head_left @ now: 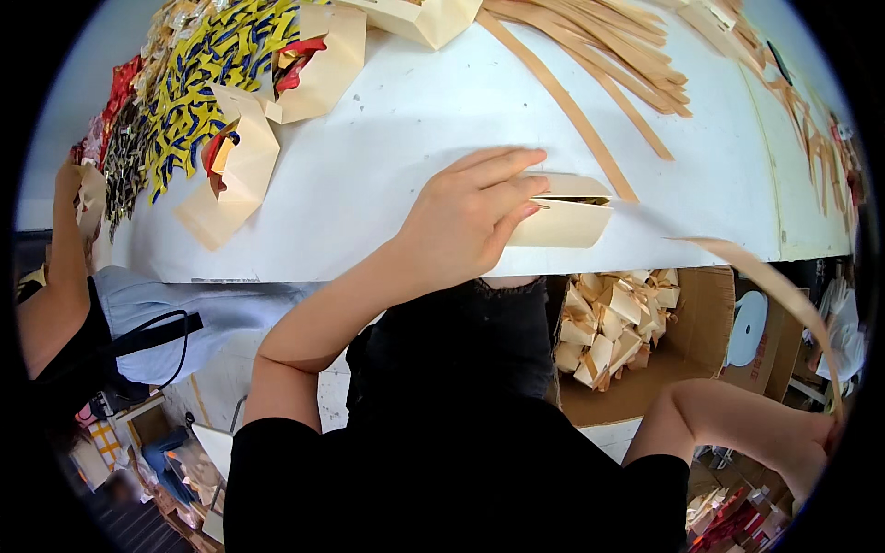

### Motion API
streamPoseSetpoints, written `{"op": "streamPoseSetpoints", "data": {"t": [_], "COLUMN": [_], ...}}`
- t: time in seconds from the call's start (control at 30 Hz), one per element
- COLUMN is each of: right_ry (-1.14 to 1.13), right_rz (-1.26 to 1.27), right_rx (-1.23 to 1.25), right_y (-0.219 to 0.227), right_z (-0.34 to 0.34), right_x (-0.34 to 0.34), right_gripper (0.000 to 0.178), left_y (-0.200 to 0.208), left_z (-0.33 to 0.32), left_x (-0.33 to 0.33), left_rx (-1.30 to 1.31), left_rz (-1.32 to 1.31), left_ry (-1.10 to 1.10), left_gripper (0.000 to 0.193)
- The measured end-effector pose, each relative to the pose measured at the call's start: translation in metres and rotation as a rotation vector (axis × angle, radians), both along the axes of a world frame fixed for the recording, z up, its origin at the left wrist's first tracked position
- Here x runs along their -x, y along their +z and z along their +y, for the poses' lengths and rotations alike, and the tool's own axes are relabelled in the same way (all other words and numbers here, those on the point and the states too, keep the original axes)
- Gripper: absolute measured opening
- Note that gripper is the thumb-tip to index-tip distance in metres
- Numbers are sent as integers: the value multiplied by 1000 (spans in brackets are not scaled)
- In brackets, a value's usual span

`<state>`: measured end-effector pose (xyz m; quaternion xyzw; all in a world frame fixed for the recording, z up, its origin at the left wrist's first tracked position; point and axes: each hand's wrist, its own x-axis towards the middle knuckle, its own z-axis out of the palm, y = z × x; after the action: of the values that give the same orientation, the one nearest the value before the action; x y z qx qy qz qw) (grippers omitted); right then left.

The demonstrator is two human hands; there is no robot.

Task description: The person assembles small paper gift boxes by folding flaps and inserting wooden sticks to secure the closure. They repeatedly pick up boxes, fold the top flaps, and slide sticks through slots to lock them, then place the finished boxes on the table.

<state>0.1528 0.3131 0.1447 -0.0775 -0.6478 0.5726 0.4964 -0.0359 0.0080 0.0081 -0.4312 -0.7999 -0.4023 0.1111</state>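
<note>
At the table's near edge my left hand (472, 214) grips a small cream paper box (570, 223), fingers across its top and thumb along the near side. A narrow gap along the box's top shows something dark inside. Far out to the right, close to the picture's rim, my right hand (811, 450) is closed on a tan satin ribbon (770, 275). The ribbon arcs up from that hand toward the box. Its stretch nearest the box is blurred, so I cannot tell whether it touches.
Ribbon strips (590, 46) lie at the back. Open cream boxes (241, 161) with red and yellow pieces stand left, beside many yellow-and-blue wrapped pieces (217, 74). A cardboard carton (705, 318) of ribboned boxes is below the table edge. Another person's arm (66, 240) reaches in at left.
</note>
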Motion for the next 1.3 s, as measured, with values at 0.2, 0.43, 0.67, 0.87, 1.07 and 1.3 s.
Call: {"op": "streamPoseSetpoints", "data": {"t": [0.2, 0.43, 0.67, 0.87, 1.07, 1.3], "right_ry": [749, 688, 469, 490, 577, 615], "right_rz": [-856, -728, -649, -676, -710, -679], "right_rx": [373, 367, 416, 478, 533, 487], "right_y": [-81, -135, -146, -145, -142, -146], "right_z": [-114, -152, -160, -163, -165, -161], "right_x": [66, 74, 59, 64, 74, 87], "right_gripper": [17, 19, 20, 22, 24, 25], "left_y": [7, -8, -18, -26, -26, -26], "left_z": [-13, -6, 10, 16, 16, 16], "left_x": [-5, -9, -27, -29, -28, -28], "left_rx": [68, -165, -140, -195, -218, -235], "left_rz": [-83, -175, 127, 209, 220, 215], "left_ry": [-15, 102, 300, 310, 286, 273], "left_gripper": [32, 22, 22, 23, 22, 22]}}
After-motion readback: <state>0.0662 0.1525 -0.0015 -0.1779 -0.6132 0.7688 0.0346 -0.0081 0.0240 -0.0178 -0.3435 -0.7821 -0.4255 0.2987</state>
